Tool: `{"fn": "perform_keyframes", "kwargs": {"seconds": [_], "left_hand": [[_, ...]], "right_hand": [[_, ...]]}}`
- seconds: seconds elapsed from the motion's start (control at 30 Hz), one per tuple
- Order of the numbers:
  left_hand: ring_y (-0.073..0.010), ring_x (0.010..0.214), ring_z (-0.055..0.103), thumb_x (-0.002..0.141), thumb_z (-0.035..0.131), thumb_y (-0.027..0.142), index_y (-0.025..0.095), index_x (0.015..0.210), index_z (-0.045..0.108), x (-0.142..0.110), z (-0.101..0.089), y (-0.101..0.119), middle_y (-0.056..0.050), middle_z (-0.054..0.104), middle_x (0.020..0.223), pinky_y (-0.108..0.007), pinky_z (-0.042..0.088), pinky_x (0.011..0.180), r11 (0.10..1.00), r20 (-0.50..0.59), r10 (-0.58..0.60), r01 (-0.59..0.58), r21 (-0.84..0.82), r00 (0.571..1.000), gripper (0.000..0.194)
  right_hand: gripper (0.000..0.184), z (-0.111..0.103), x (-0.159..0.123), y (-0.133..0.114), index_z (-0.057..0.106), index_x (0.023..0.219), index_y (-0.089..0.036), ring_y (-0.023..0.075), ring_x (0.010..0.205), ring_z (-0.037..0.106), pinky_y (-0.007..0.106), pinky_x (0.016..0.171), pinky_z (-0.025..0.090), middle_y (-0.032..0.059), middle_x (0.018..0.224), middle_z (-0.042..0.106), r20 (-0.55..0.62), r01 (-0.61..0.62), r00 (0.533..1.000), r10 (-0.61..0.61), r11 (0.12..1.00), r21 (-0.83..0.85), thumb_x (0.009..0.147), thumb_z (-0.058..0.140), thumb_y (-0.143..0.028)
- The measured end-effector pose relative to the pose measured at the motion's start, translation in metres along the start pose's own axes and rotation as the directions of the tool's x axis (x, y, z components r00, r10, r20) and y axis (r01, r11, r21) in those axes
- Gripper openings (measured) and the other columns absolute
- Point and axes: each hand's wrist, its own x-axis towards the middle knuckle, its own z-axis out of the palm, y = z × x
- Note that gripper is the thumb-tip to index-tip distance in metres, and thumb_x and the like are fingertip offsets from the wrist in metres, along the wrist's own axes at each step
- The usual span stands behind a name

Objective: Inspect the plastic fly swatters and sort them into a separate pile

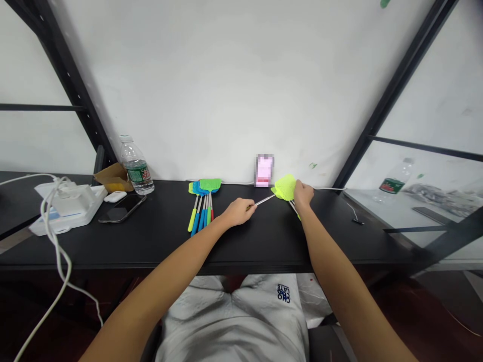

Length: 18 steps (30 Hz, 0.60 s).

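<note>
My left hand (238, 211) is closed around the thin metal shaft of a fly swatter whose yellow-green head (284, 187) hovers over the black table (158, 241). My right hand (302, 195) grips the right edge of that head, fingers curled. A second shaft with a yellow-green handle pokes out below my right hand. To the left lies a bundle of several fly swatters (203, 205) with blue and green heads and coloured handles, flat on the table.
A water bottle (136, 166), a cardboard piece (112, 177), a white earbud case (115, 196), a phone (122, 208) and a white box with cables (68, 203) sit at the left. A small pink object (264, 171) leans against the wall. A black frame post (381, 108) rises at the right.
</note>
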Motion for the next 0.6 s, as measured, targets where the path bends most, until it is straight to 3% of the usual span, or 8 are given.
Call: {"fn": "perform_keyframes", "kwargs": {"seconds": [0.2,0.6], "left_hand": [[-0.0106,0.054,0.038,0.088,0.043,0.04,0.016,0.064,0.056,0.002,0.001,0.0,0.001,0.048,0.056,-0.025,0.027,0.053,0.987,0.033,-0.017,0.022,-0.157,0.999,0.037],[-0.0085,0.049,0.044,0.086,0.045,0.044,0.016,0.067,0.054,0.003,0.0,0.003,0.002,0.05,0.054,-0.022,0.033,0.05,0.903,0.154,-0.089,0.145,-0.404,0.984,0.035]], "right_hand": [[0.04,0.0,-0.001,-0.003,0.048,0.049,-0.021,0.0161,0.054,0.033,0.031,0.058,0.033,0.006,0.05,0.052,-0.023,-0.009,1.0,0.011,0.998,0.058,0.083,0.047,-0.043],[0.042,-0.004,-0.005,-0.013,0.049,0.058,-0.021,0.0187,0.06,0.045,0.03,0.06,0.037,0.0018,0.05,0.048,-0.037,0.016,0.999,-0.009,0.982,0.191,0.087,0.042,-0.051]]}}
